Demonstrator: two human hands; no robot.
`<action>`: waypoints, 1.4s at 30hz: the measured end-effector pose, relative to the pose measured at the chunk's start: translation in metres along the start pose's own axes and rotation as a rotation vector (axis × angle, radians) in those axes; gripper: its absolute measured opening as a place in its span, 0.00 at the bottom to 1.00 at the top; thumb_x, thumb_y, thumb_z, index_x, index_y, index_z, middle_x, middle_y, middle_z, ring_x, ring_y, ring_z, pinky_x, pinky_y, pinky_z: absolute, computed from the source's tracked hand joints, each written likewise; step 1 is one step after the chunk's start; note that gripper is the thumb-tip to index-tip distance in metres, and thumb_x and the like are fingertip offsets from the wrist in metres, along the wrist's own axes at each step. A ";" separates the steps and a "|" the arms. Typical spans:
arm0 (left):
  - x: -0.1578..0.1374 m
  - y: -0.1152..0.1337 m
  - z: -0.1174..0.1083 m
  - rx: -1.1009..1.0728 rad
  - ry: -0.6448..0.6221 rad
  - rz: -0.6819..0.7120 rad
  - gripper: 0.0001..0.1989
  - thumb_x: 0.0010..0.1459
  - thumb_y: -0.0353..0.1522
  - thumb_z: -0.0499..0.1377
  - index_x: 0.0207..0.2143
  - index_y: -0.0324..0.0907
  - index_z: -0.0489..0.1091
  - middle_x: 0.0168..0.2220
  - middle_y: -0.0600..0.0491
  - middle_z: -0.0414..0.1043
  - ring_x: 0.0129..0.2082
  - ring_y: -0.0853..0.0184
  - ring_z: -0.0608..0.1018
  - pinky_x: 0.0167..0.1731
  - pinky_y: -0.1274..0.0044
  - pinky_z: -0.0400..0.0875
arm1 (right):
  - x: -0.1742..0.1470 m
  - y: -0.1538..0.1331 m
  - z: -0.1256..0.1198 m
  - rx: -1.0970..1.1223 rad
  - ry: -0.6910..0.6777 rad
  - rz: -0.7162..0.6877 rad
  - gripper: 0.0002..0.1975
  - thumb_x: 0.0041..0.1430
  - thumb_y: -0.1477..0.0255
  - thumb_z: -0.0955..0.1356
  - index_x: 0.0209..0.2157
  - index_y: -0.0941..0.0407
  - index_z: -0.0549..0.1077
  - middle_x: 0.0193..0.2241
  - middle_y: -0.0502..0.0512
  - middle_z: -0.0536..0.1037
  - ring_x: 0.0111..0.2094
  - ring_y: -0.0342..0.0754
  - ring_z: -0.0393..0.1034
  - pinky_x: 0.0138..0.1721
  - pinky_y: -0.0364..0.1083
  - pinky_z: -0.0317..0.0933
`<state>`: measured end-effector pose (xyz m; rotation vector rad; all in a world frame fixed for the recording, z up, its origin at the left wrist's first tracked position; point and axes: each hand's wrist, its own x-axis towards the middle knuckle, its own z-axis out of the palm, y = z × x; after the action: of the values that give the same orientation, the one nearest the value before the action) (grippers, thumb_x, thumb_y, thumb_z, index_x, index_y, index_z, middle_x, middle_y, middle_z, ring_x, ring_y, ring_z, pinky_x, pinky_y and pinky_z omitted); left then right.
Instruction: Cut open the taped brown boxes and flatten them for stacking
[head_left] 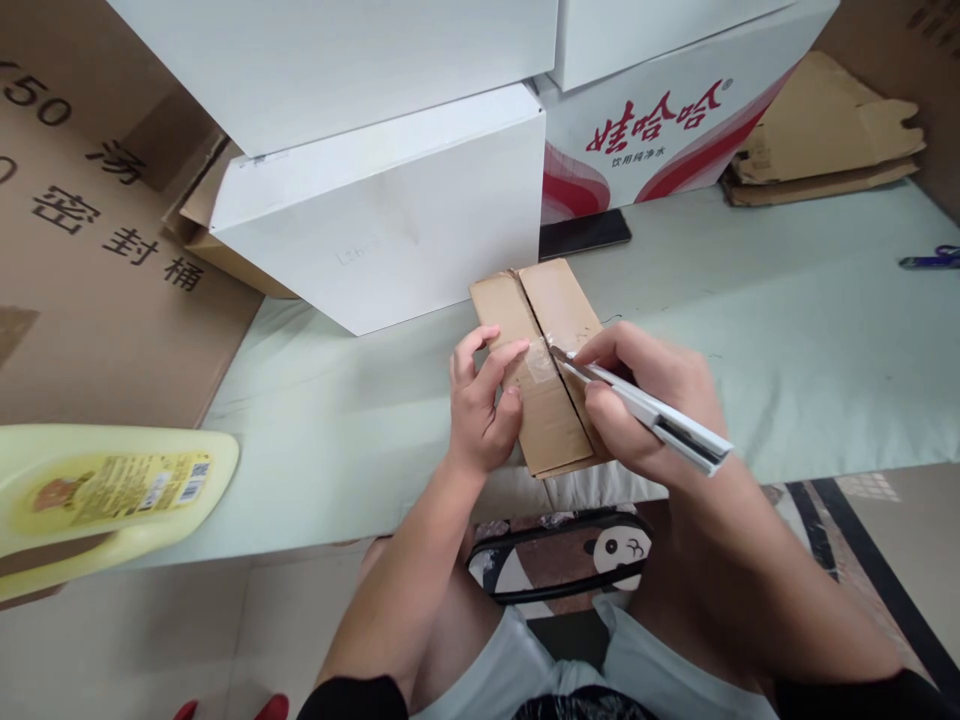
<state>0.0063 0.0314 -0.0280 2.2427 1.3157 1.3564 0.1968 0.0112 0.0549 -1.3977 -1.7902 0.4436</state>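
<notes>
A small brown cardboard box (536, 415) lies on the pale green cloth near the table's front edge, its two flaps meeting in a dark seam. Clear tape (541, 362) crosses that seam near the middle. My left hand (486, 410) grips the box's left side, fingers bent over the top flap. In my right hand (652, 390) is a white utility knife (649, 408), gripped between thumb and fingers. Its tip touches the tape at the seam, and the handle's back end points down to the right.
White boxes (390, 220) and a red-and-white printed carton (637, 150) stand behind, with a black phone (589, 235) at their foot. Flattened cardboard (825, 140) lies back right, purple-handled scissors (930, 260) at the right edge. A yellow jug (112, 500) is at left, beside a large carton (97, 270).
</notes>
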 end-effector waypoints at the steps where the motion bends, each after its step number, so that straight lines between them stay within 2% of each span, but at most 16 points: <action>1: 0.000 0.000 0.000 0.002 -0.005 0.000 0.25 0.74 0.47 0.44 0.57 0.46 0.72 0.61 0.44 0.64 0.62 0.57 0.70 0.63 0.64 0.66 | 0.000 0.000 0.000 0.001 -0.002 0.000 0.05 0.50 0.69 0.63 0.30 0.51 0.69 0.21 0.48 0.74 0.21 0.46 0.64 0.26 0.46 0.57; 12: 0.000 -0.001 0.000 0.010 -0.013 -0.023 0.27 0.73 0.50 0.42 0.57 0.46 0.72 0.61 0.44 0.65 0.63 0.55 0.70 0.64 0.62 0.66 | -0.001 0.001 0.001 -0.004 -0.004 -0.028 0.05 0.52 0.70 0.63 0.31 0.51 0.70 0.21 0.48 0.74 0.22 0.46 0.66 0.27 0.45 0.58; 23: -0.001 -0.001 0.000 0.035 -0.031 -0.007 0.28 0.73 0.49 0.42 0.58 0.45 0.72 0.61 0.43 0.64 0.64 0.55 0.69 0.64 0.63 0.65 | -0.003 0.003 0.000 0.028 -0.025 -0.039 0.06 0.54 0.70 0.63 0.33 0.51 0.71 0.21 0.47 0.75 0.22 0.45 0.67 0.26 0.45 0.58; 38: -0.002 0.000 0.001 0.011 -0.033 -0.056 0.29 0.72 0.51 0.41 0.58 0.47 0.71 0.62 0.43 0.64 0.64 0.52 0.69 0.66 0.58 0.63 | -0.003 0.000 -0.003 0.034 -0.073 0.018 0.05 0.54 0.69 0.64 0.33 0.50 0.71 0.22 0.48 0.75 0.22 0.46 0.67 0.27 0.46 0.60; 42: -0.002 -0.002 0.001 0.034 -0.048 -0.036 0.29 0.72 0.49 0.41 0.58 0.46 0.71 0.62 0.43 0.63 0.64 0.53 0.68 0.65 0.60 0.63 | -0.004 0.000 -0.002 0.018 -0.057 0.010 0.05 0.54 0.69 0.64 0.32 0.50 0.70 0.22 0.49 0.75 0.23 0.47 0.67 0.27 0.45 0.60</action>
<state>0.0049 0.0311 -0.0311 2.2476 1.3662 1.2692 0.1984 0.0067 0.0549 -1.3949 -1.8208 0.5087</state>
